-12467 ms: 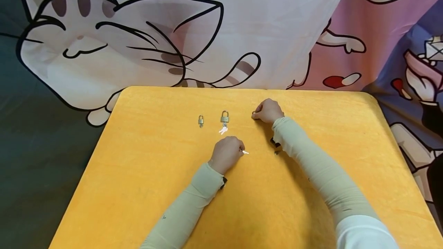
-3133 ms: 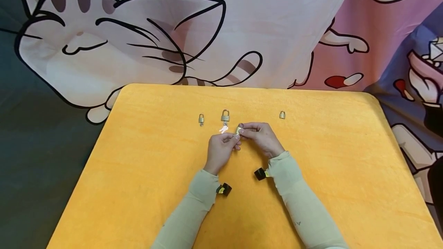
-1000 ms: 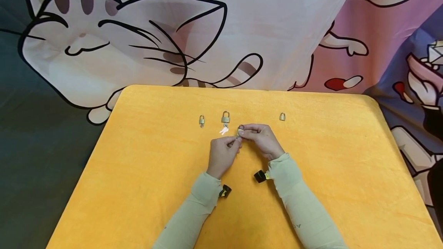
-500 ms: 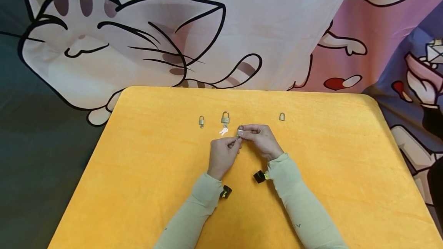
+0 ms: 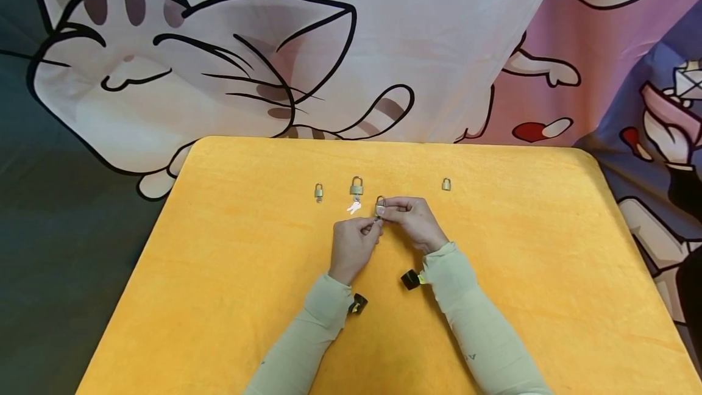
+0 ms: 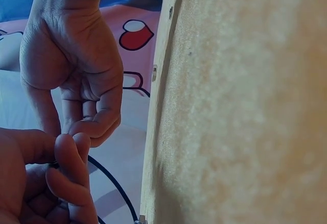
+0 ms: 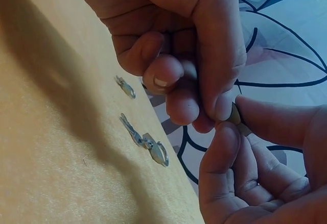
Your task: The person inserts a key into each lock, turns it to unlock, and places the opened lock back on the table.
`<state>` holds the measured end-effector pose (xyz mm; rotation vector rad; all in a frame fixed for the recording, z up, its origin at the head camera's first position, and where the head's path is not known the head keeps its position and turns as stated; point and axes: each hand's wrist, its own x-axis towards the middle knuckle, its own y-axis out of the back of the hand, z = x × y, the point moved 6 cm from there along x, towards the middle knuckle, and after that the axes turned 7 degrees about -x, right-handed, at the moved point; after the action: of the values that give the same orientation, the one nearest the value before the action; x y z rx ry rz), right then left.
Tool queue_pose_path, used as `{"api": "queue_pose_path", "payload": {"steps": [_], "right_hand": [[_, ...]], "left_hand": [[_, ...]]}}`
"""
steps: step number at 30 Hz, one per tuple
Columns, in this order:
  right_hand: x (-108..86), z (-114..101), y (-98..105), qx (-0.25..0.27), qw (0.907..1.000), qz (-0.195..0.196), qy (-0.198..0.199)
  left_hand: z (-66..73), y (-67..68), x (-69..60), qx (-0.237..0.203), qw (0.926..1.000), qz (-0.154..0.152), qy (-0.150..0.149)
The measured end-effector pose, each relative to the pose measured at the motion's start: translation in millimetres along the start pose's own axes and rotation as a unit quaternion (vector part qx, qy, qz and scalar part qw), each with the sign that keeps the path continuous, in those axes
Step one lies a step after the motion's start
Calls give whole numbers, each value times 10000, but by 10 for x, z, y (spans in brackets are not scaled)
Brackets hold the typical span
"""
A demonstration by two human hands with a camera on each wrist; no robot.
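My right hand [image 5: 415,222] pinches a small brass padlock [image 5: 380,202] between thumb and fingers, its shackle pointing up and away. Just below the lock, my left hand [image 5: 352,246] pinches at its bottom end, where a key is almost wholly hidden by the fingertips. In the right wrist view only a sliver of the brass lock body [image 7: 235,116] shows between the two hands. Close by on the table lies a larger padlock [image 5: 356,189] with a pair of keys [image 5: 354,206] at its base.
A small padlock [image 5: 319,192] with a key at its bottom lies left of the large one. Another padlock [image 5: 446,185] lies further right. The yellow table [image 5: 247,273] ends at a printed cloth [image 5: 439,29] behind.
Since the oldest frame, the right hand has left a padlock at back right and brought another to the left hand's key. In the last half second, the held lock's shackle has risen slightly.
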<state>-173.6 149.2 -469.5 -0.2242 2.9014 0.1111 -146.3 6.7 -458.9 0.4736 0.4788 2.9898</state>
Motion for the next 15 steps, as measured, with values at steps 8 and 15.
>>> {"api": "queue_pose_path", "payload": {"steps": [8,15], "right_hand": [[-7,2,-4,107,9999,-23,40],[-8,6,4,153,9998,66,-92]], "left_hand": [[13,7,3,22,10000,-22,78],[7,6,9,-4,9999,-8,147]]}}
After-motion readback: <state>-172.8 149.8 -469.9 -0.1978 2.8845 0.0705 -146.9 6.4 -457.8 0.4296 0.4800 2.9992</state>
